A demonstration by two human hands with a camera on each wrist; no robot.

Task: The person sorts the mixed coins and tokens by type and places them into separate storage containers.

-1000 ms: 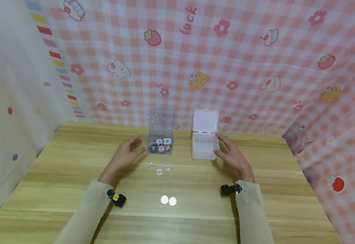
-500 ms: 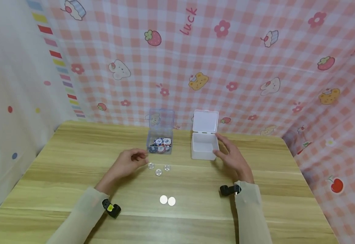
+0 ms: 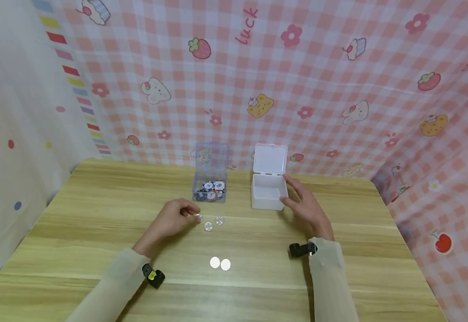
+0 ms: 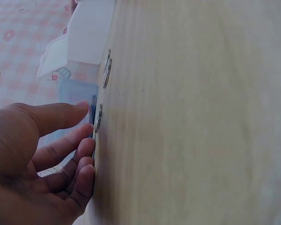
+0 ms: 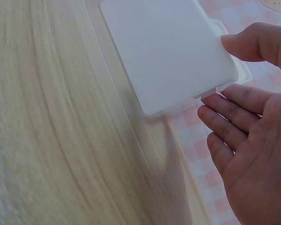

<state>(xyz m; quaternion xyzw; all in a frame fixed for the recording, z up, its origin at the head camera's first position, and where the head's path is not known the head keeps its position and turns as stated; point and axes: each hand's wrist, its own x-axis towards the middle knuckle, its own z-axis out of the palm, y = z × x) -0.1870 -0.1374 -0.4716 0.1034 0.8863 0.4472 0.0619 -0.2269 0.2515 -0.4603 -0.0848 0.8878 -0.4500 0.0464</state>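
Observation:
My left hand [image 3: 173,217] reaches to the leftmost silver token [image 3: 199,218], thumb and index fingertip close on either side of it. The left wrist view shows that token [image 4: 99,118] at the tabletop, with a gap between thumb and index. Two more silver tokens lie nearby, one in front [image 3: 208,226] and one to the right [image 3: 219,220]. My right hand [image 3: 308,209] holds the right side of a white plastic box [image 3: 263,205], thumb at its rim and fingers along the side. The box's lid [image 3: 270,158] stands up.
A clear box [image 3: 195,190] with raised lid, left of the white one, contains several printed poker chips [image 3: 208,185]. Two round white discs [image 3: 215,262] [image 3: 225,264] lie toward the front of the wooden table [image 3: 258,286]. A checked curtain [image 3: 225,89] hangs behind.
My left hand has moved from beside the clear box down toward the front, reaching the leftmost silver token. The right hand stays at the white box.

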